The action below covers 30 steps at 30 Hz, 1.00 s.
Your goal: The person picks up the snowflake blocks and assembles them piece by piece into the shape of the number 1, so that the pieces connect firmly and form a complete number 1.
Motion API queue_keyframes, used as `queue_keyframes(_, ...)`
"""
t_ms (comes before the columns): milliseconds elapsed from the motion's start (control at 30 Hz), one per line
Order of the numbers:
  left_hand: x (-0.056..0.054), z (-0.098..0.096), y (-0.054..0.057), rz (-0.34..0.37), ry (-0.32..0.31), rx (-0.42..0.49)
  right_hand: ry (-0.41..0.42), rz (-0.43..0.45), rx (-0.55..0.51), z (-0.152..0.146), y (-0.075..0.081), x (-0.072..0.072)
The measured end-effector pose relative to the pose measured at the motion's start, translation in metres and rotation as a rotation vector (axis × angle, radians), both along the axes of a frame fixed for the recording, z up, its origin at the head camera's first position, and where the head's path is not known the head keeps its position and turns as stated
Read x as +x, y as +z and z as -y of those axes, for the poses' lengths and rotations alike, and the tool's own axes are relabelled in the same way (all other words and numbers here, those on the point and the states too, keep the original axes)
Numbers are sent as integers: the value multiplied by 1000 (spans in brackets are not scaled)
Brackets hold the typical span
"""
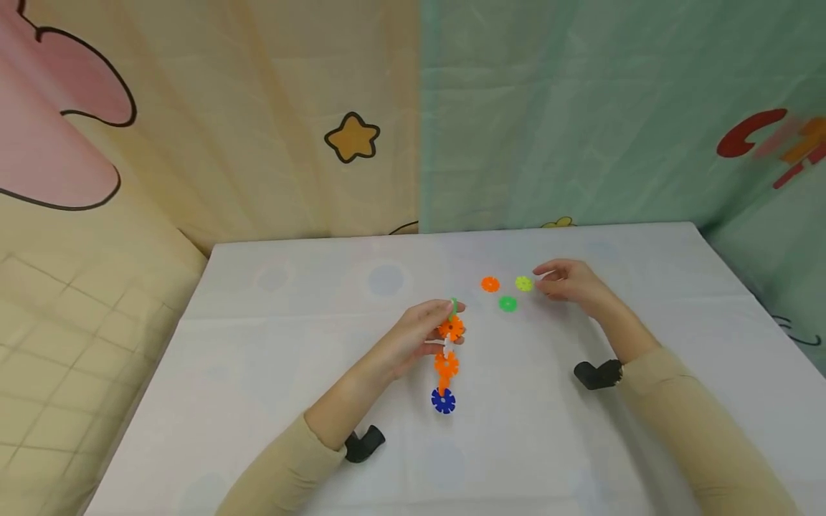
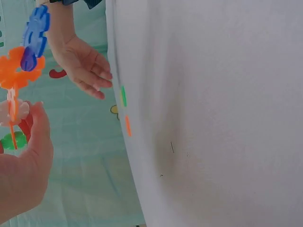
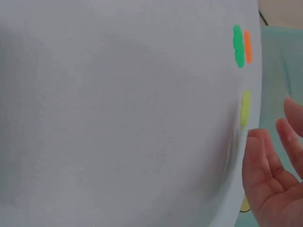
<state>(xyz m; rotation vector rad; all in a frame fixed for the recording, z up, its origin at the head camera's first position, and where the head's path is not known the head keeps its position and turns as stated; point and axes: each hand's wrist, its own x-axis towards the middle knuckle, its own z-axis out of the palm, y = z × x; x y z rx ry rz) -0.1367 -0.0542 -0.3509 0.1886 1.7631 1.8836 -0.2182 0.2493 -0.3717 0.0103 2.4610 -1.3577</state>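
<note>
My left hand (image 1: 422, 333) pinches a chain of joined plastic snowflake discs (image 1: 447, 362): a green one on top, then orange, white, orange, and a blue disc (image 1: 443, 401) at the bottom near the table. The same chain (image 2: 19, 75) shows in the left wrist view, held by my fingers (image 2: 28, 156). My right hand (image 1: 568, 281) hovers with relaxed fingers just right of a yellow-green disc (image 1: 524, 284). An orange disc (image 1: 490, 284) and a green disc (image 1: 508, 304) lie loose beside it. In the right wrist view the yellow-green disc (image 3: 245, 109) lies close to my fingertips (image 3: 258, 151).
A white cloth covers the table (image 1: 290, 344). Patterned curtains hang behind its far edge (image 1: 452, 231) and to the left. Black wrist mounts (image 1: 596, 374) sit on both forearms.
</note>
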Motion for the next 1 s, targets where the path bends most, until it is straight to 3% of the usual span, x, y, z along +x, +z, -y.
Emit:
queue_keyframes(167, -1, 0, 0, -4, 5, 16, -3, 48, 106, 1, -11, -11)
queue_keyframes(367, -1, 2, 0, -5, 18, 33, -63, -29, 219, 10, -21, -21)
queue_keyframes(500, 0, 3, 1, 6, 17, 37, -58, -51, 281, 16, -25, -24)
queue_keyframes(767, 0, 5, 1, 15, 28, 44, -56, -57, 302, 24, -25, -27)
queue_keyframes(1000, 2, 6, -4, -7, 31, 53, -75, -5, 215, 28, -22, -27)
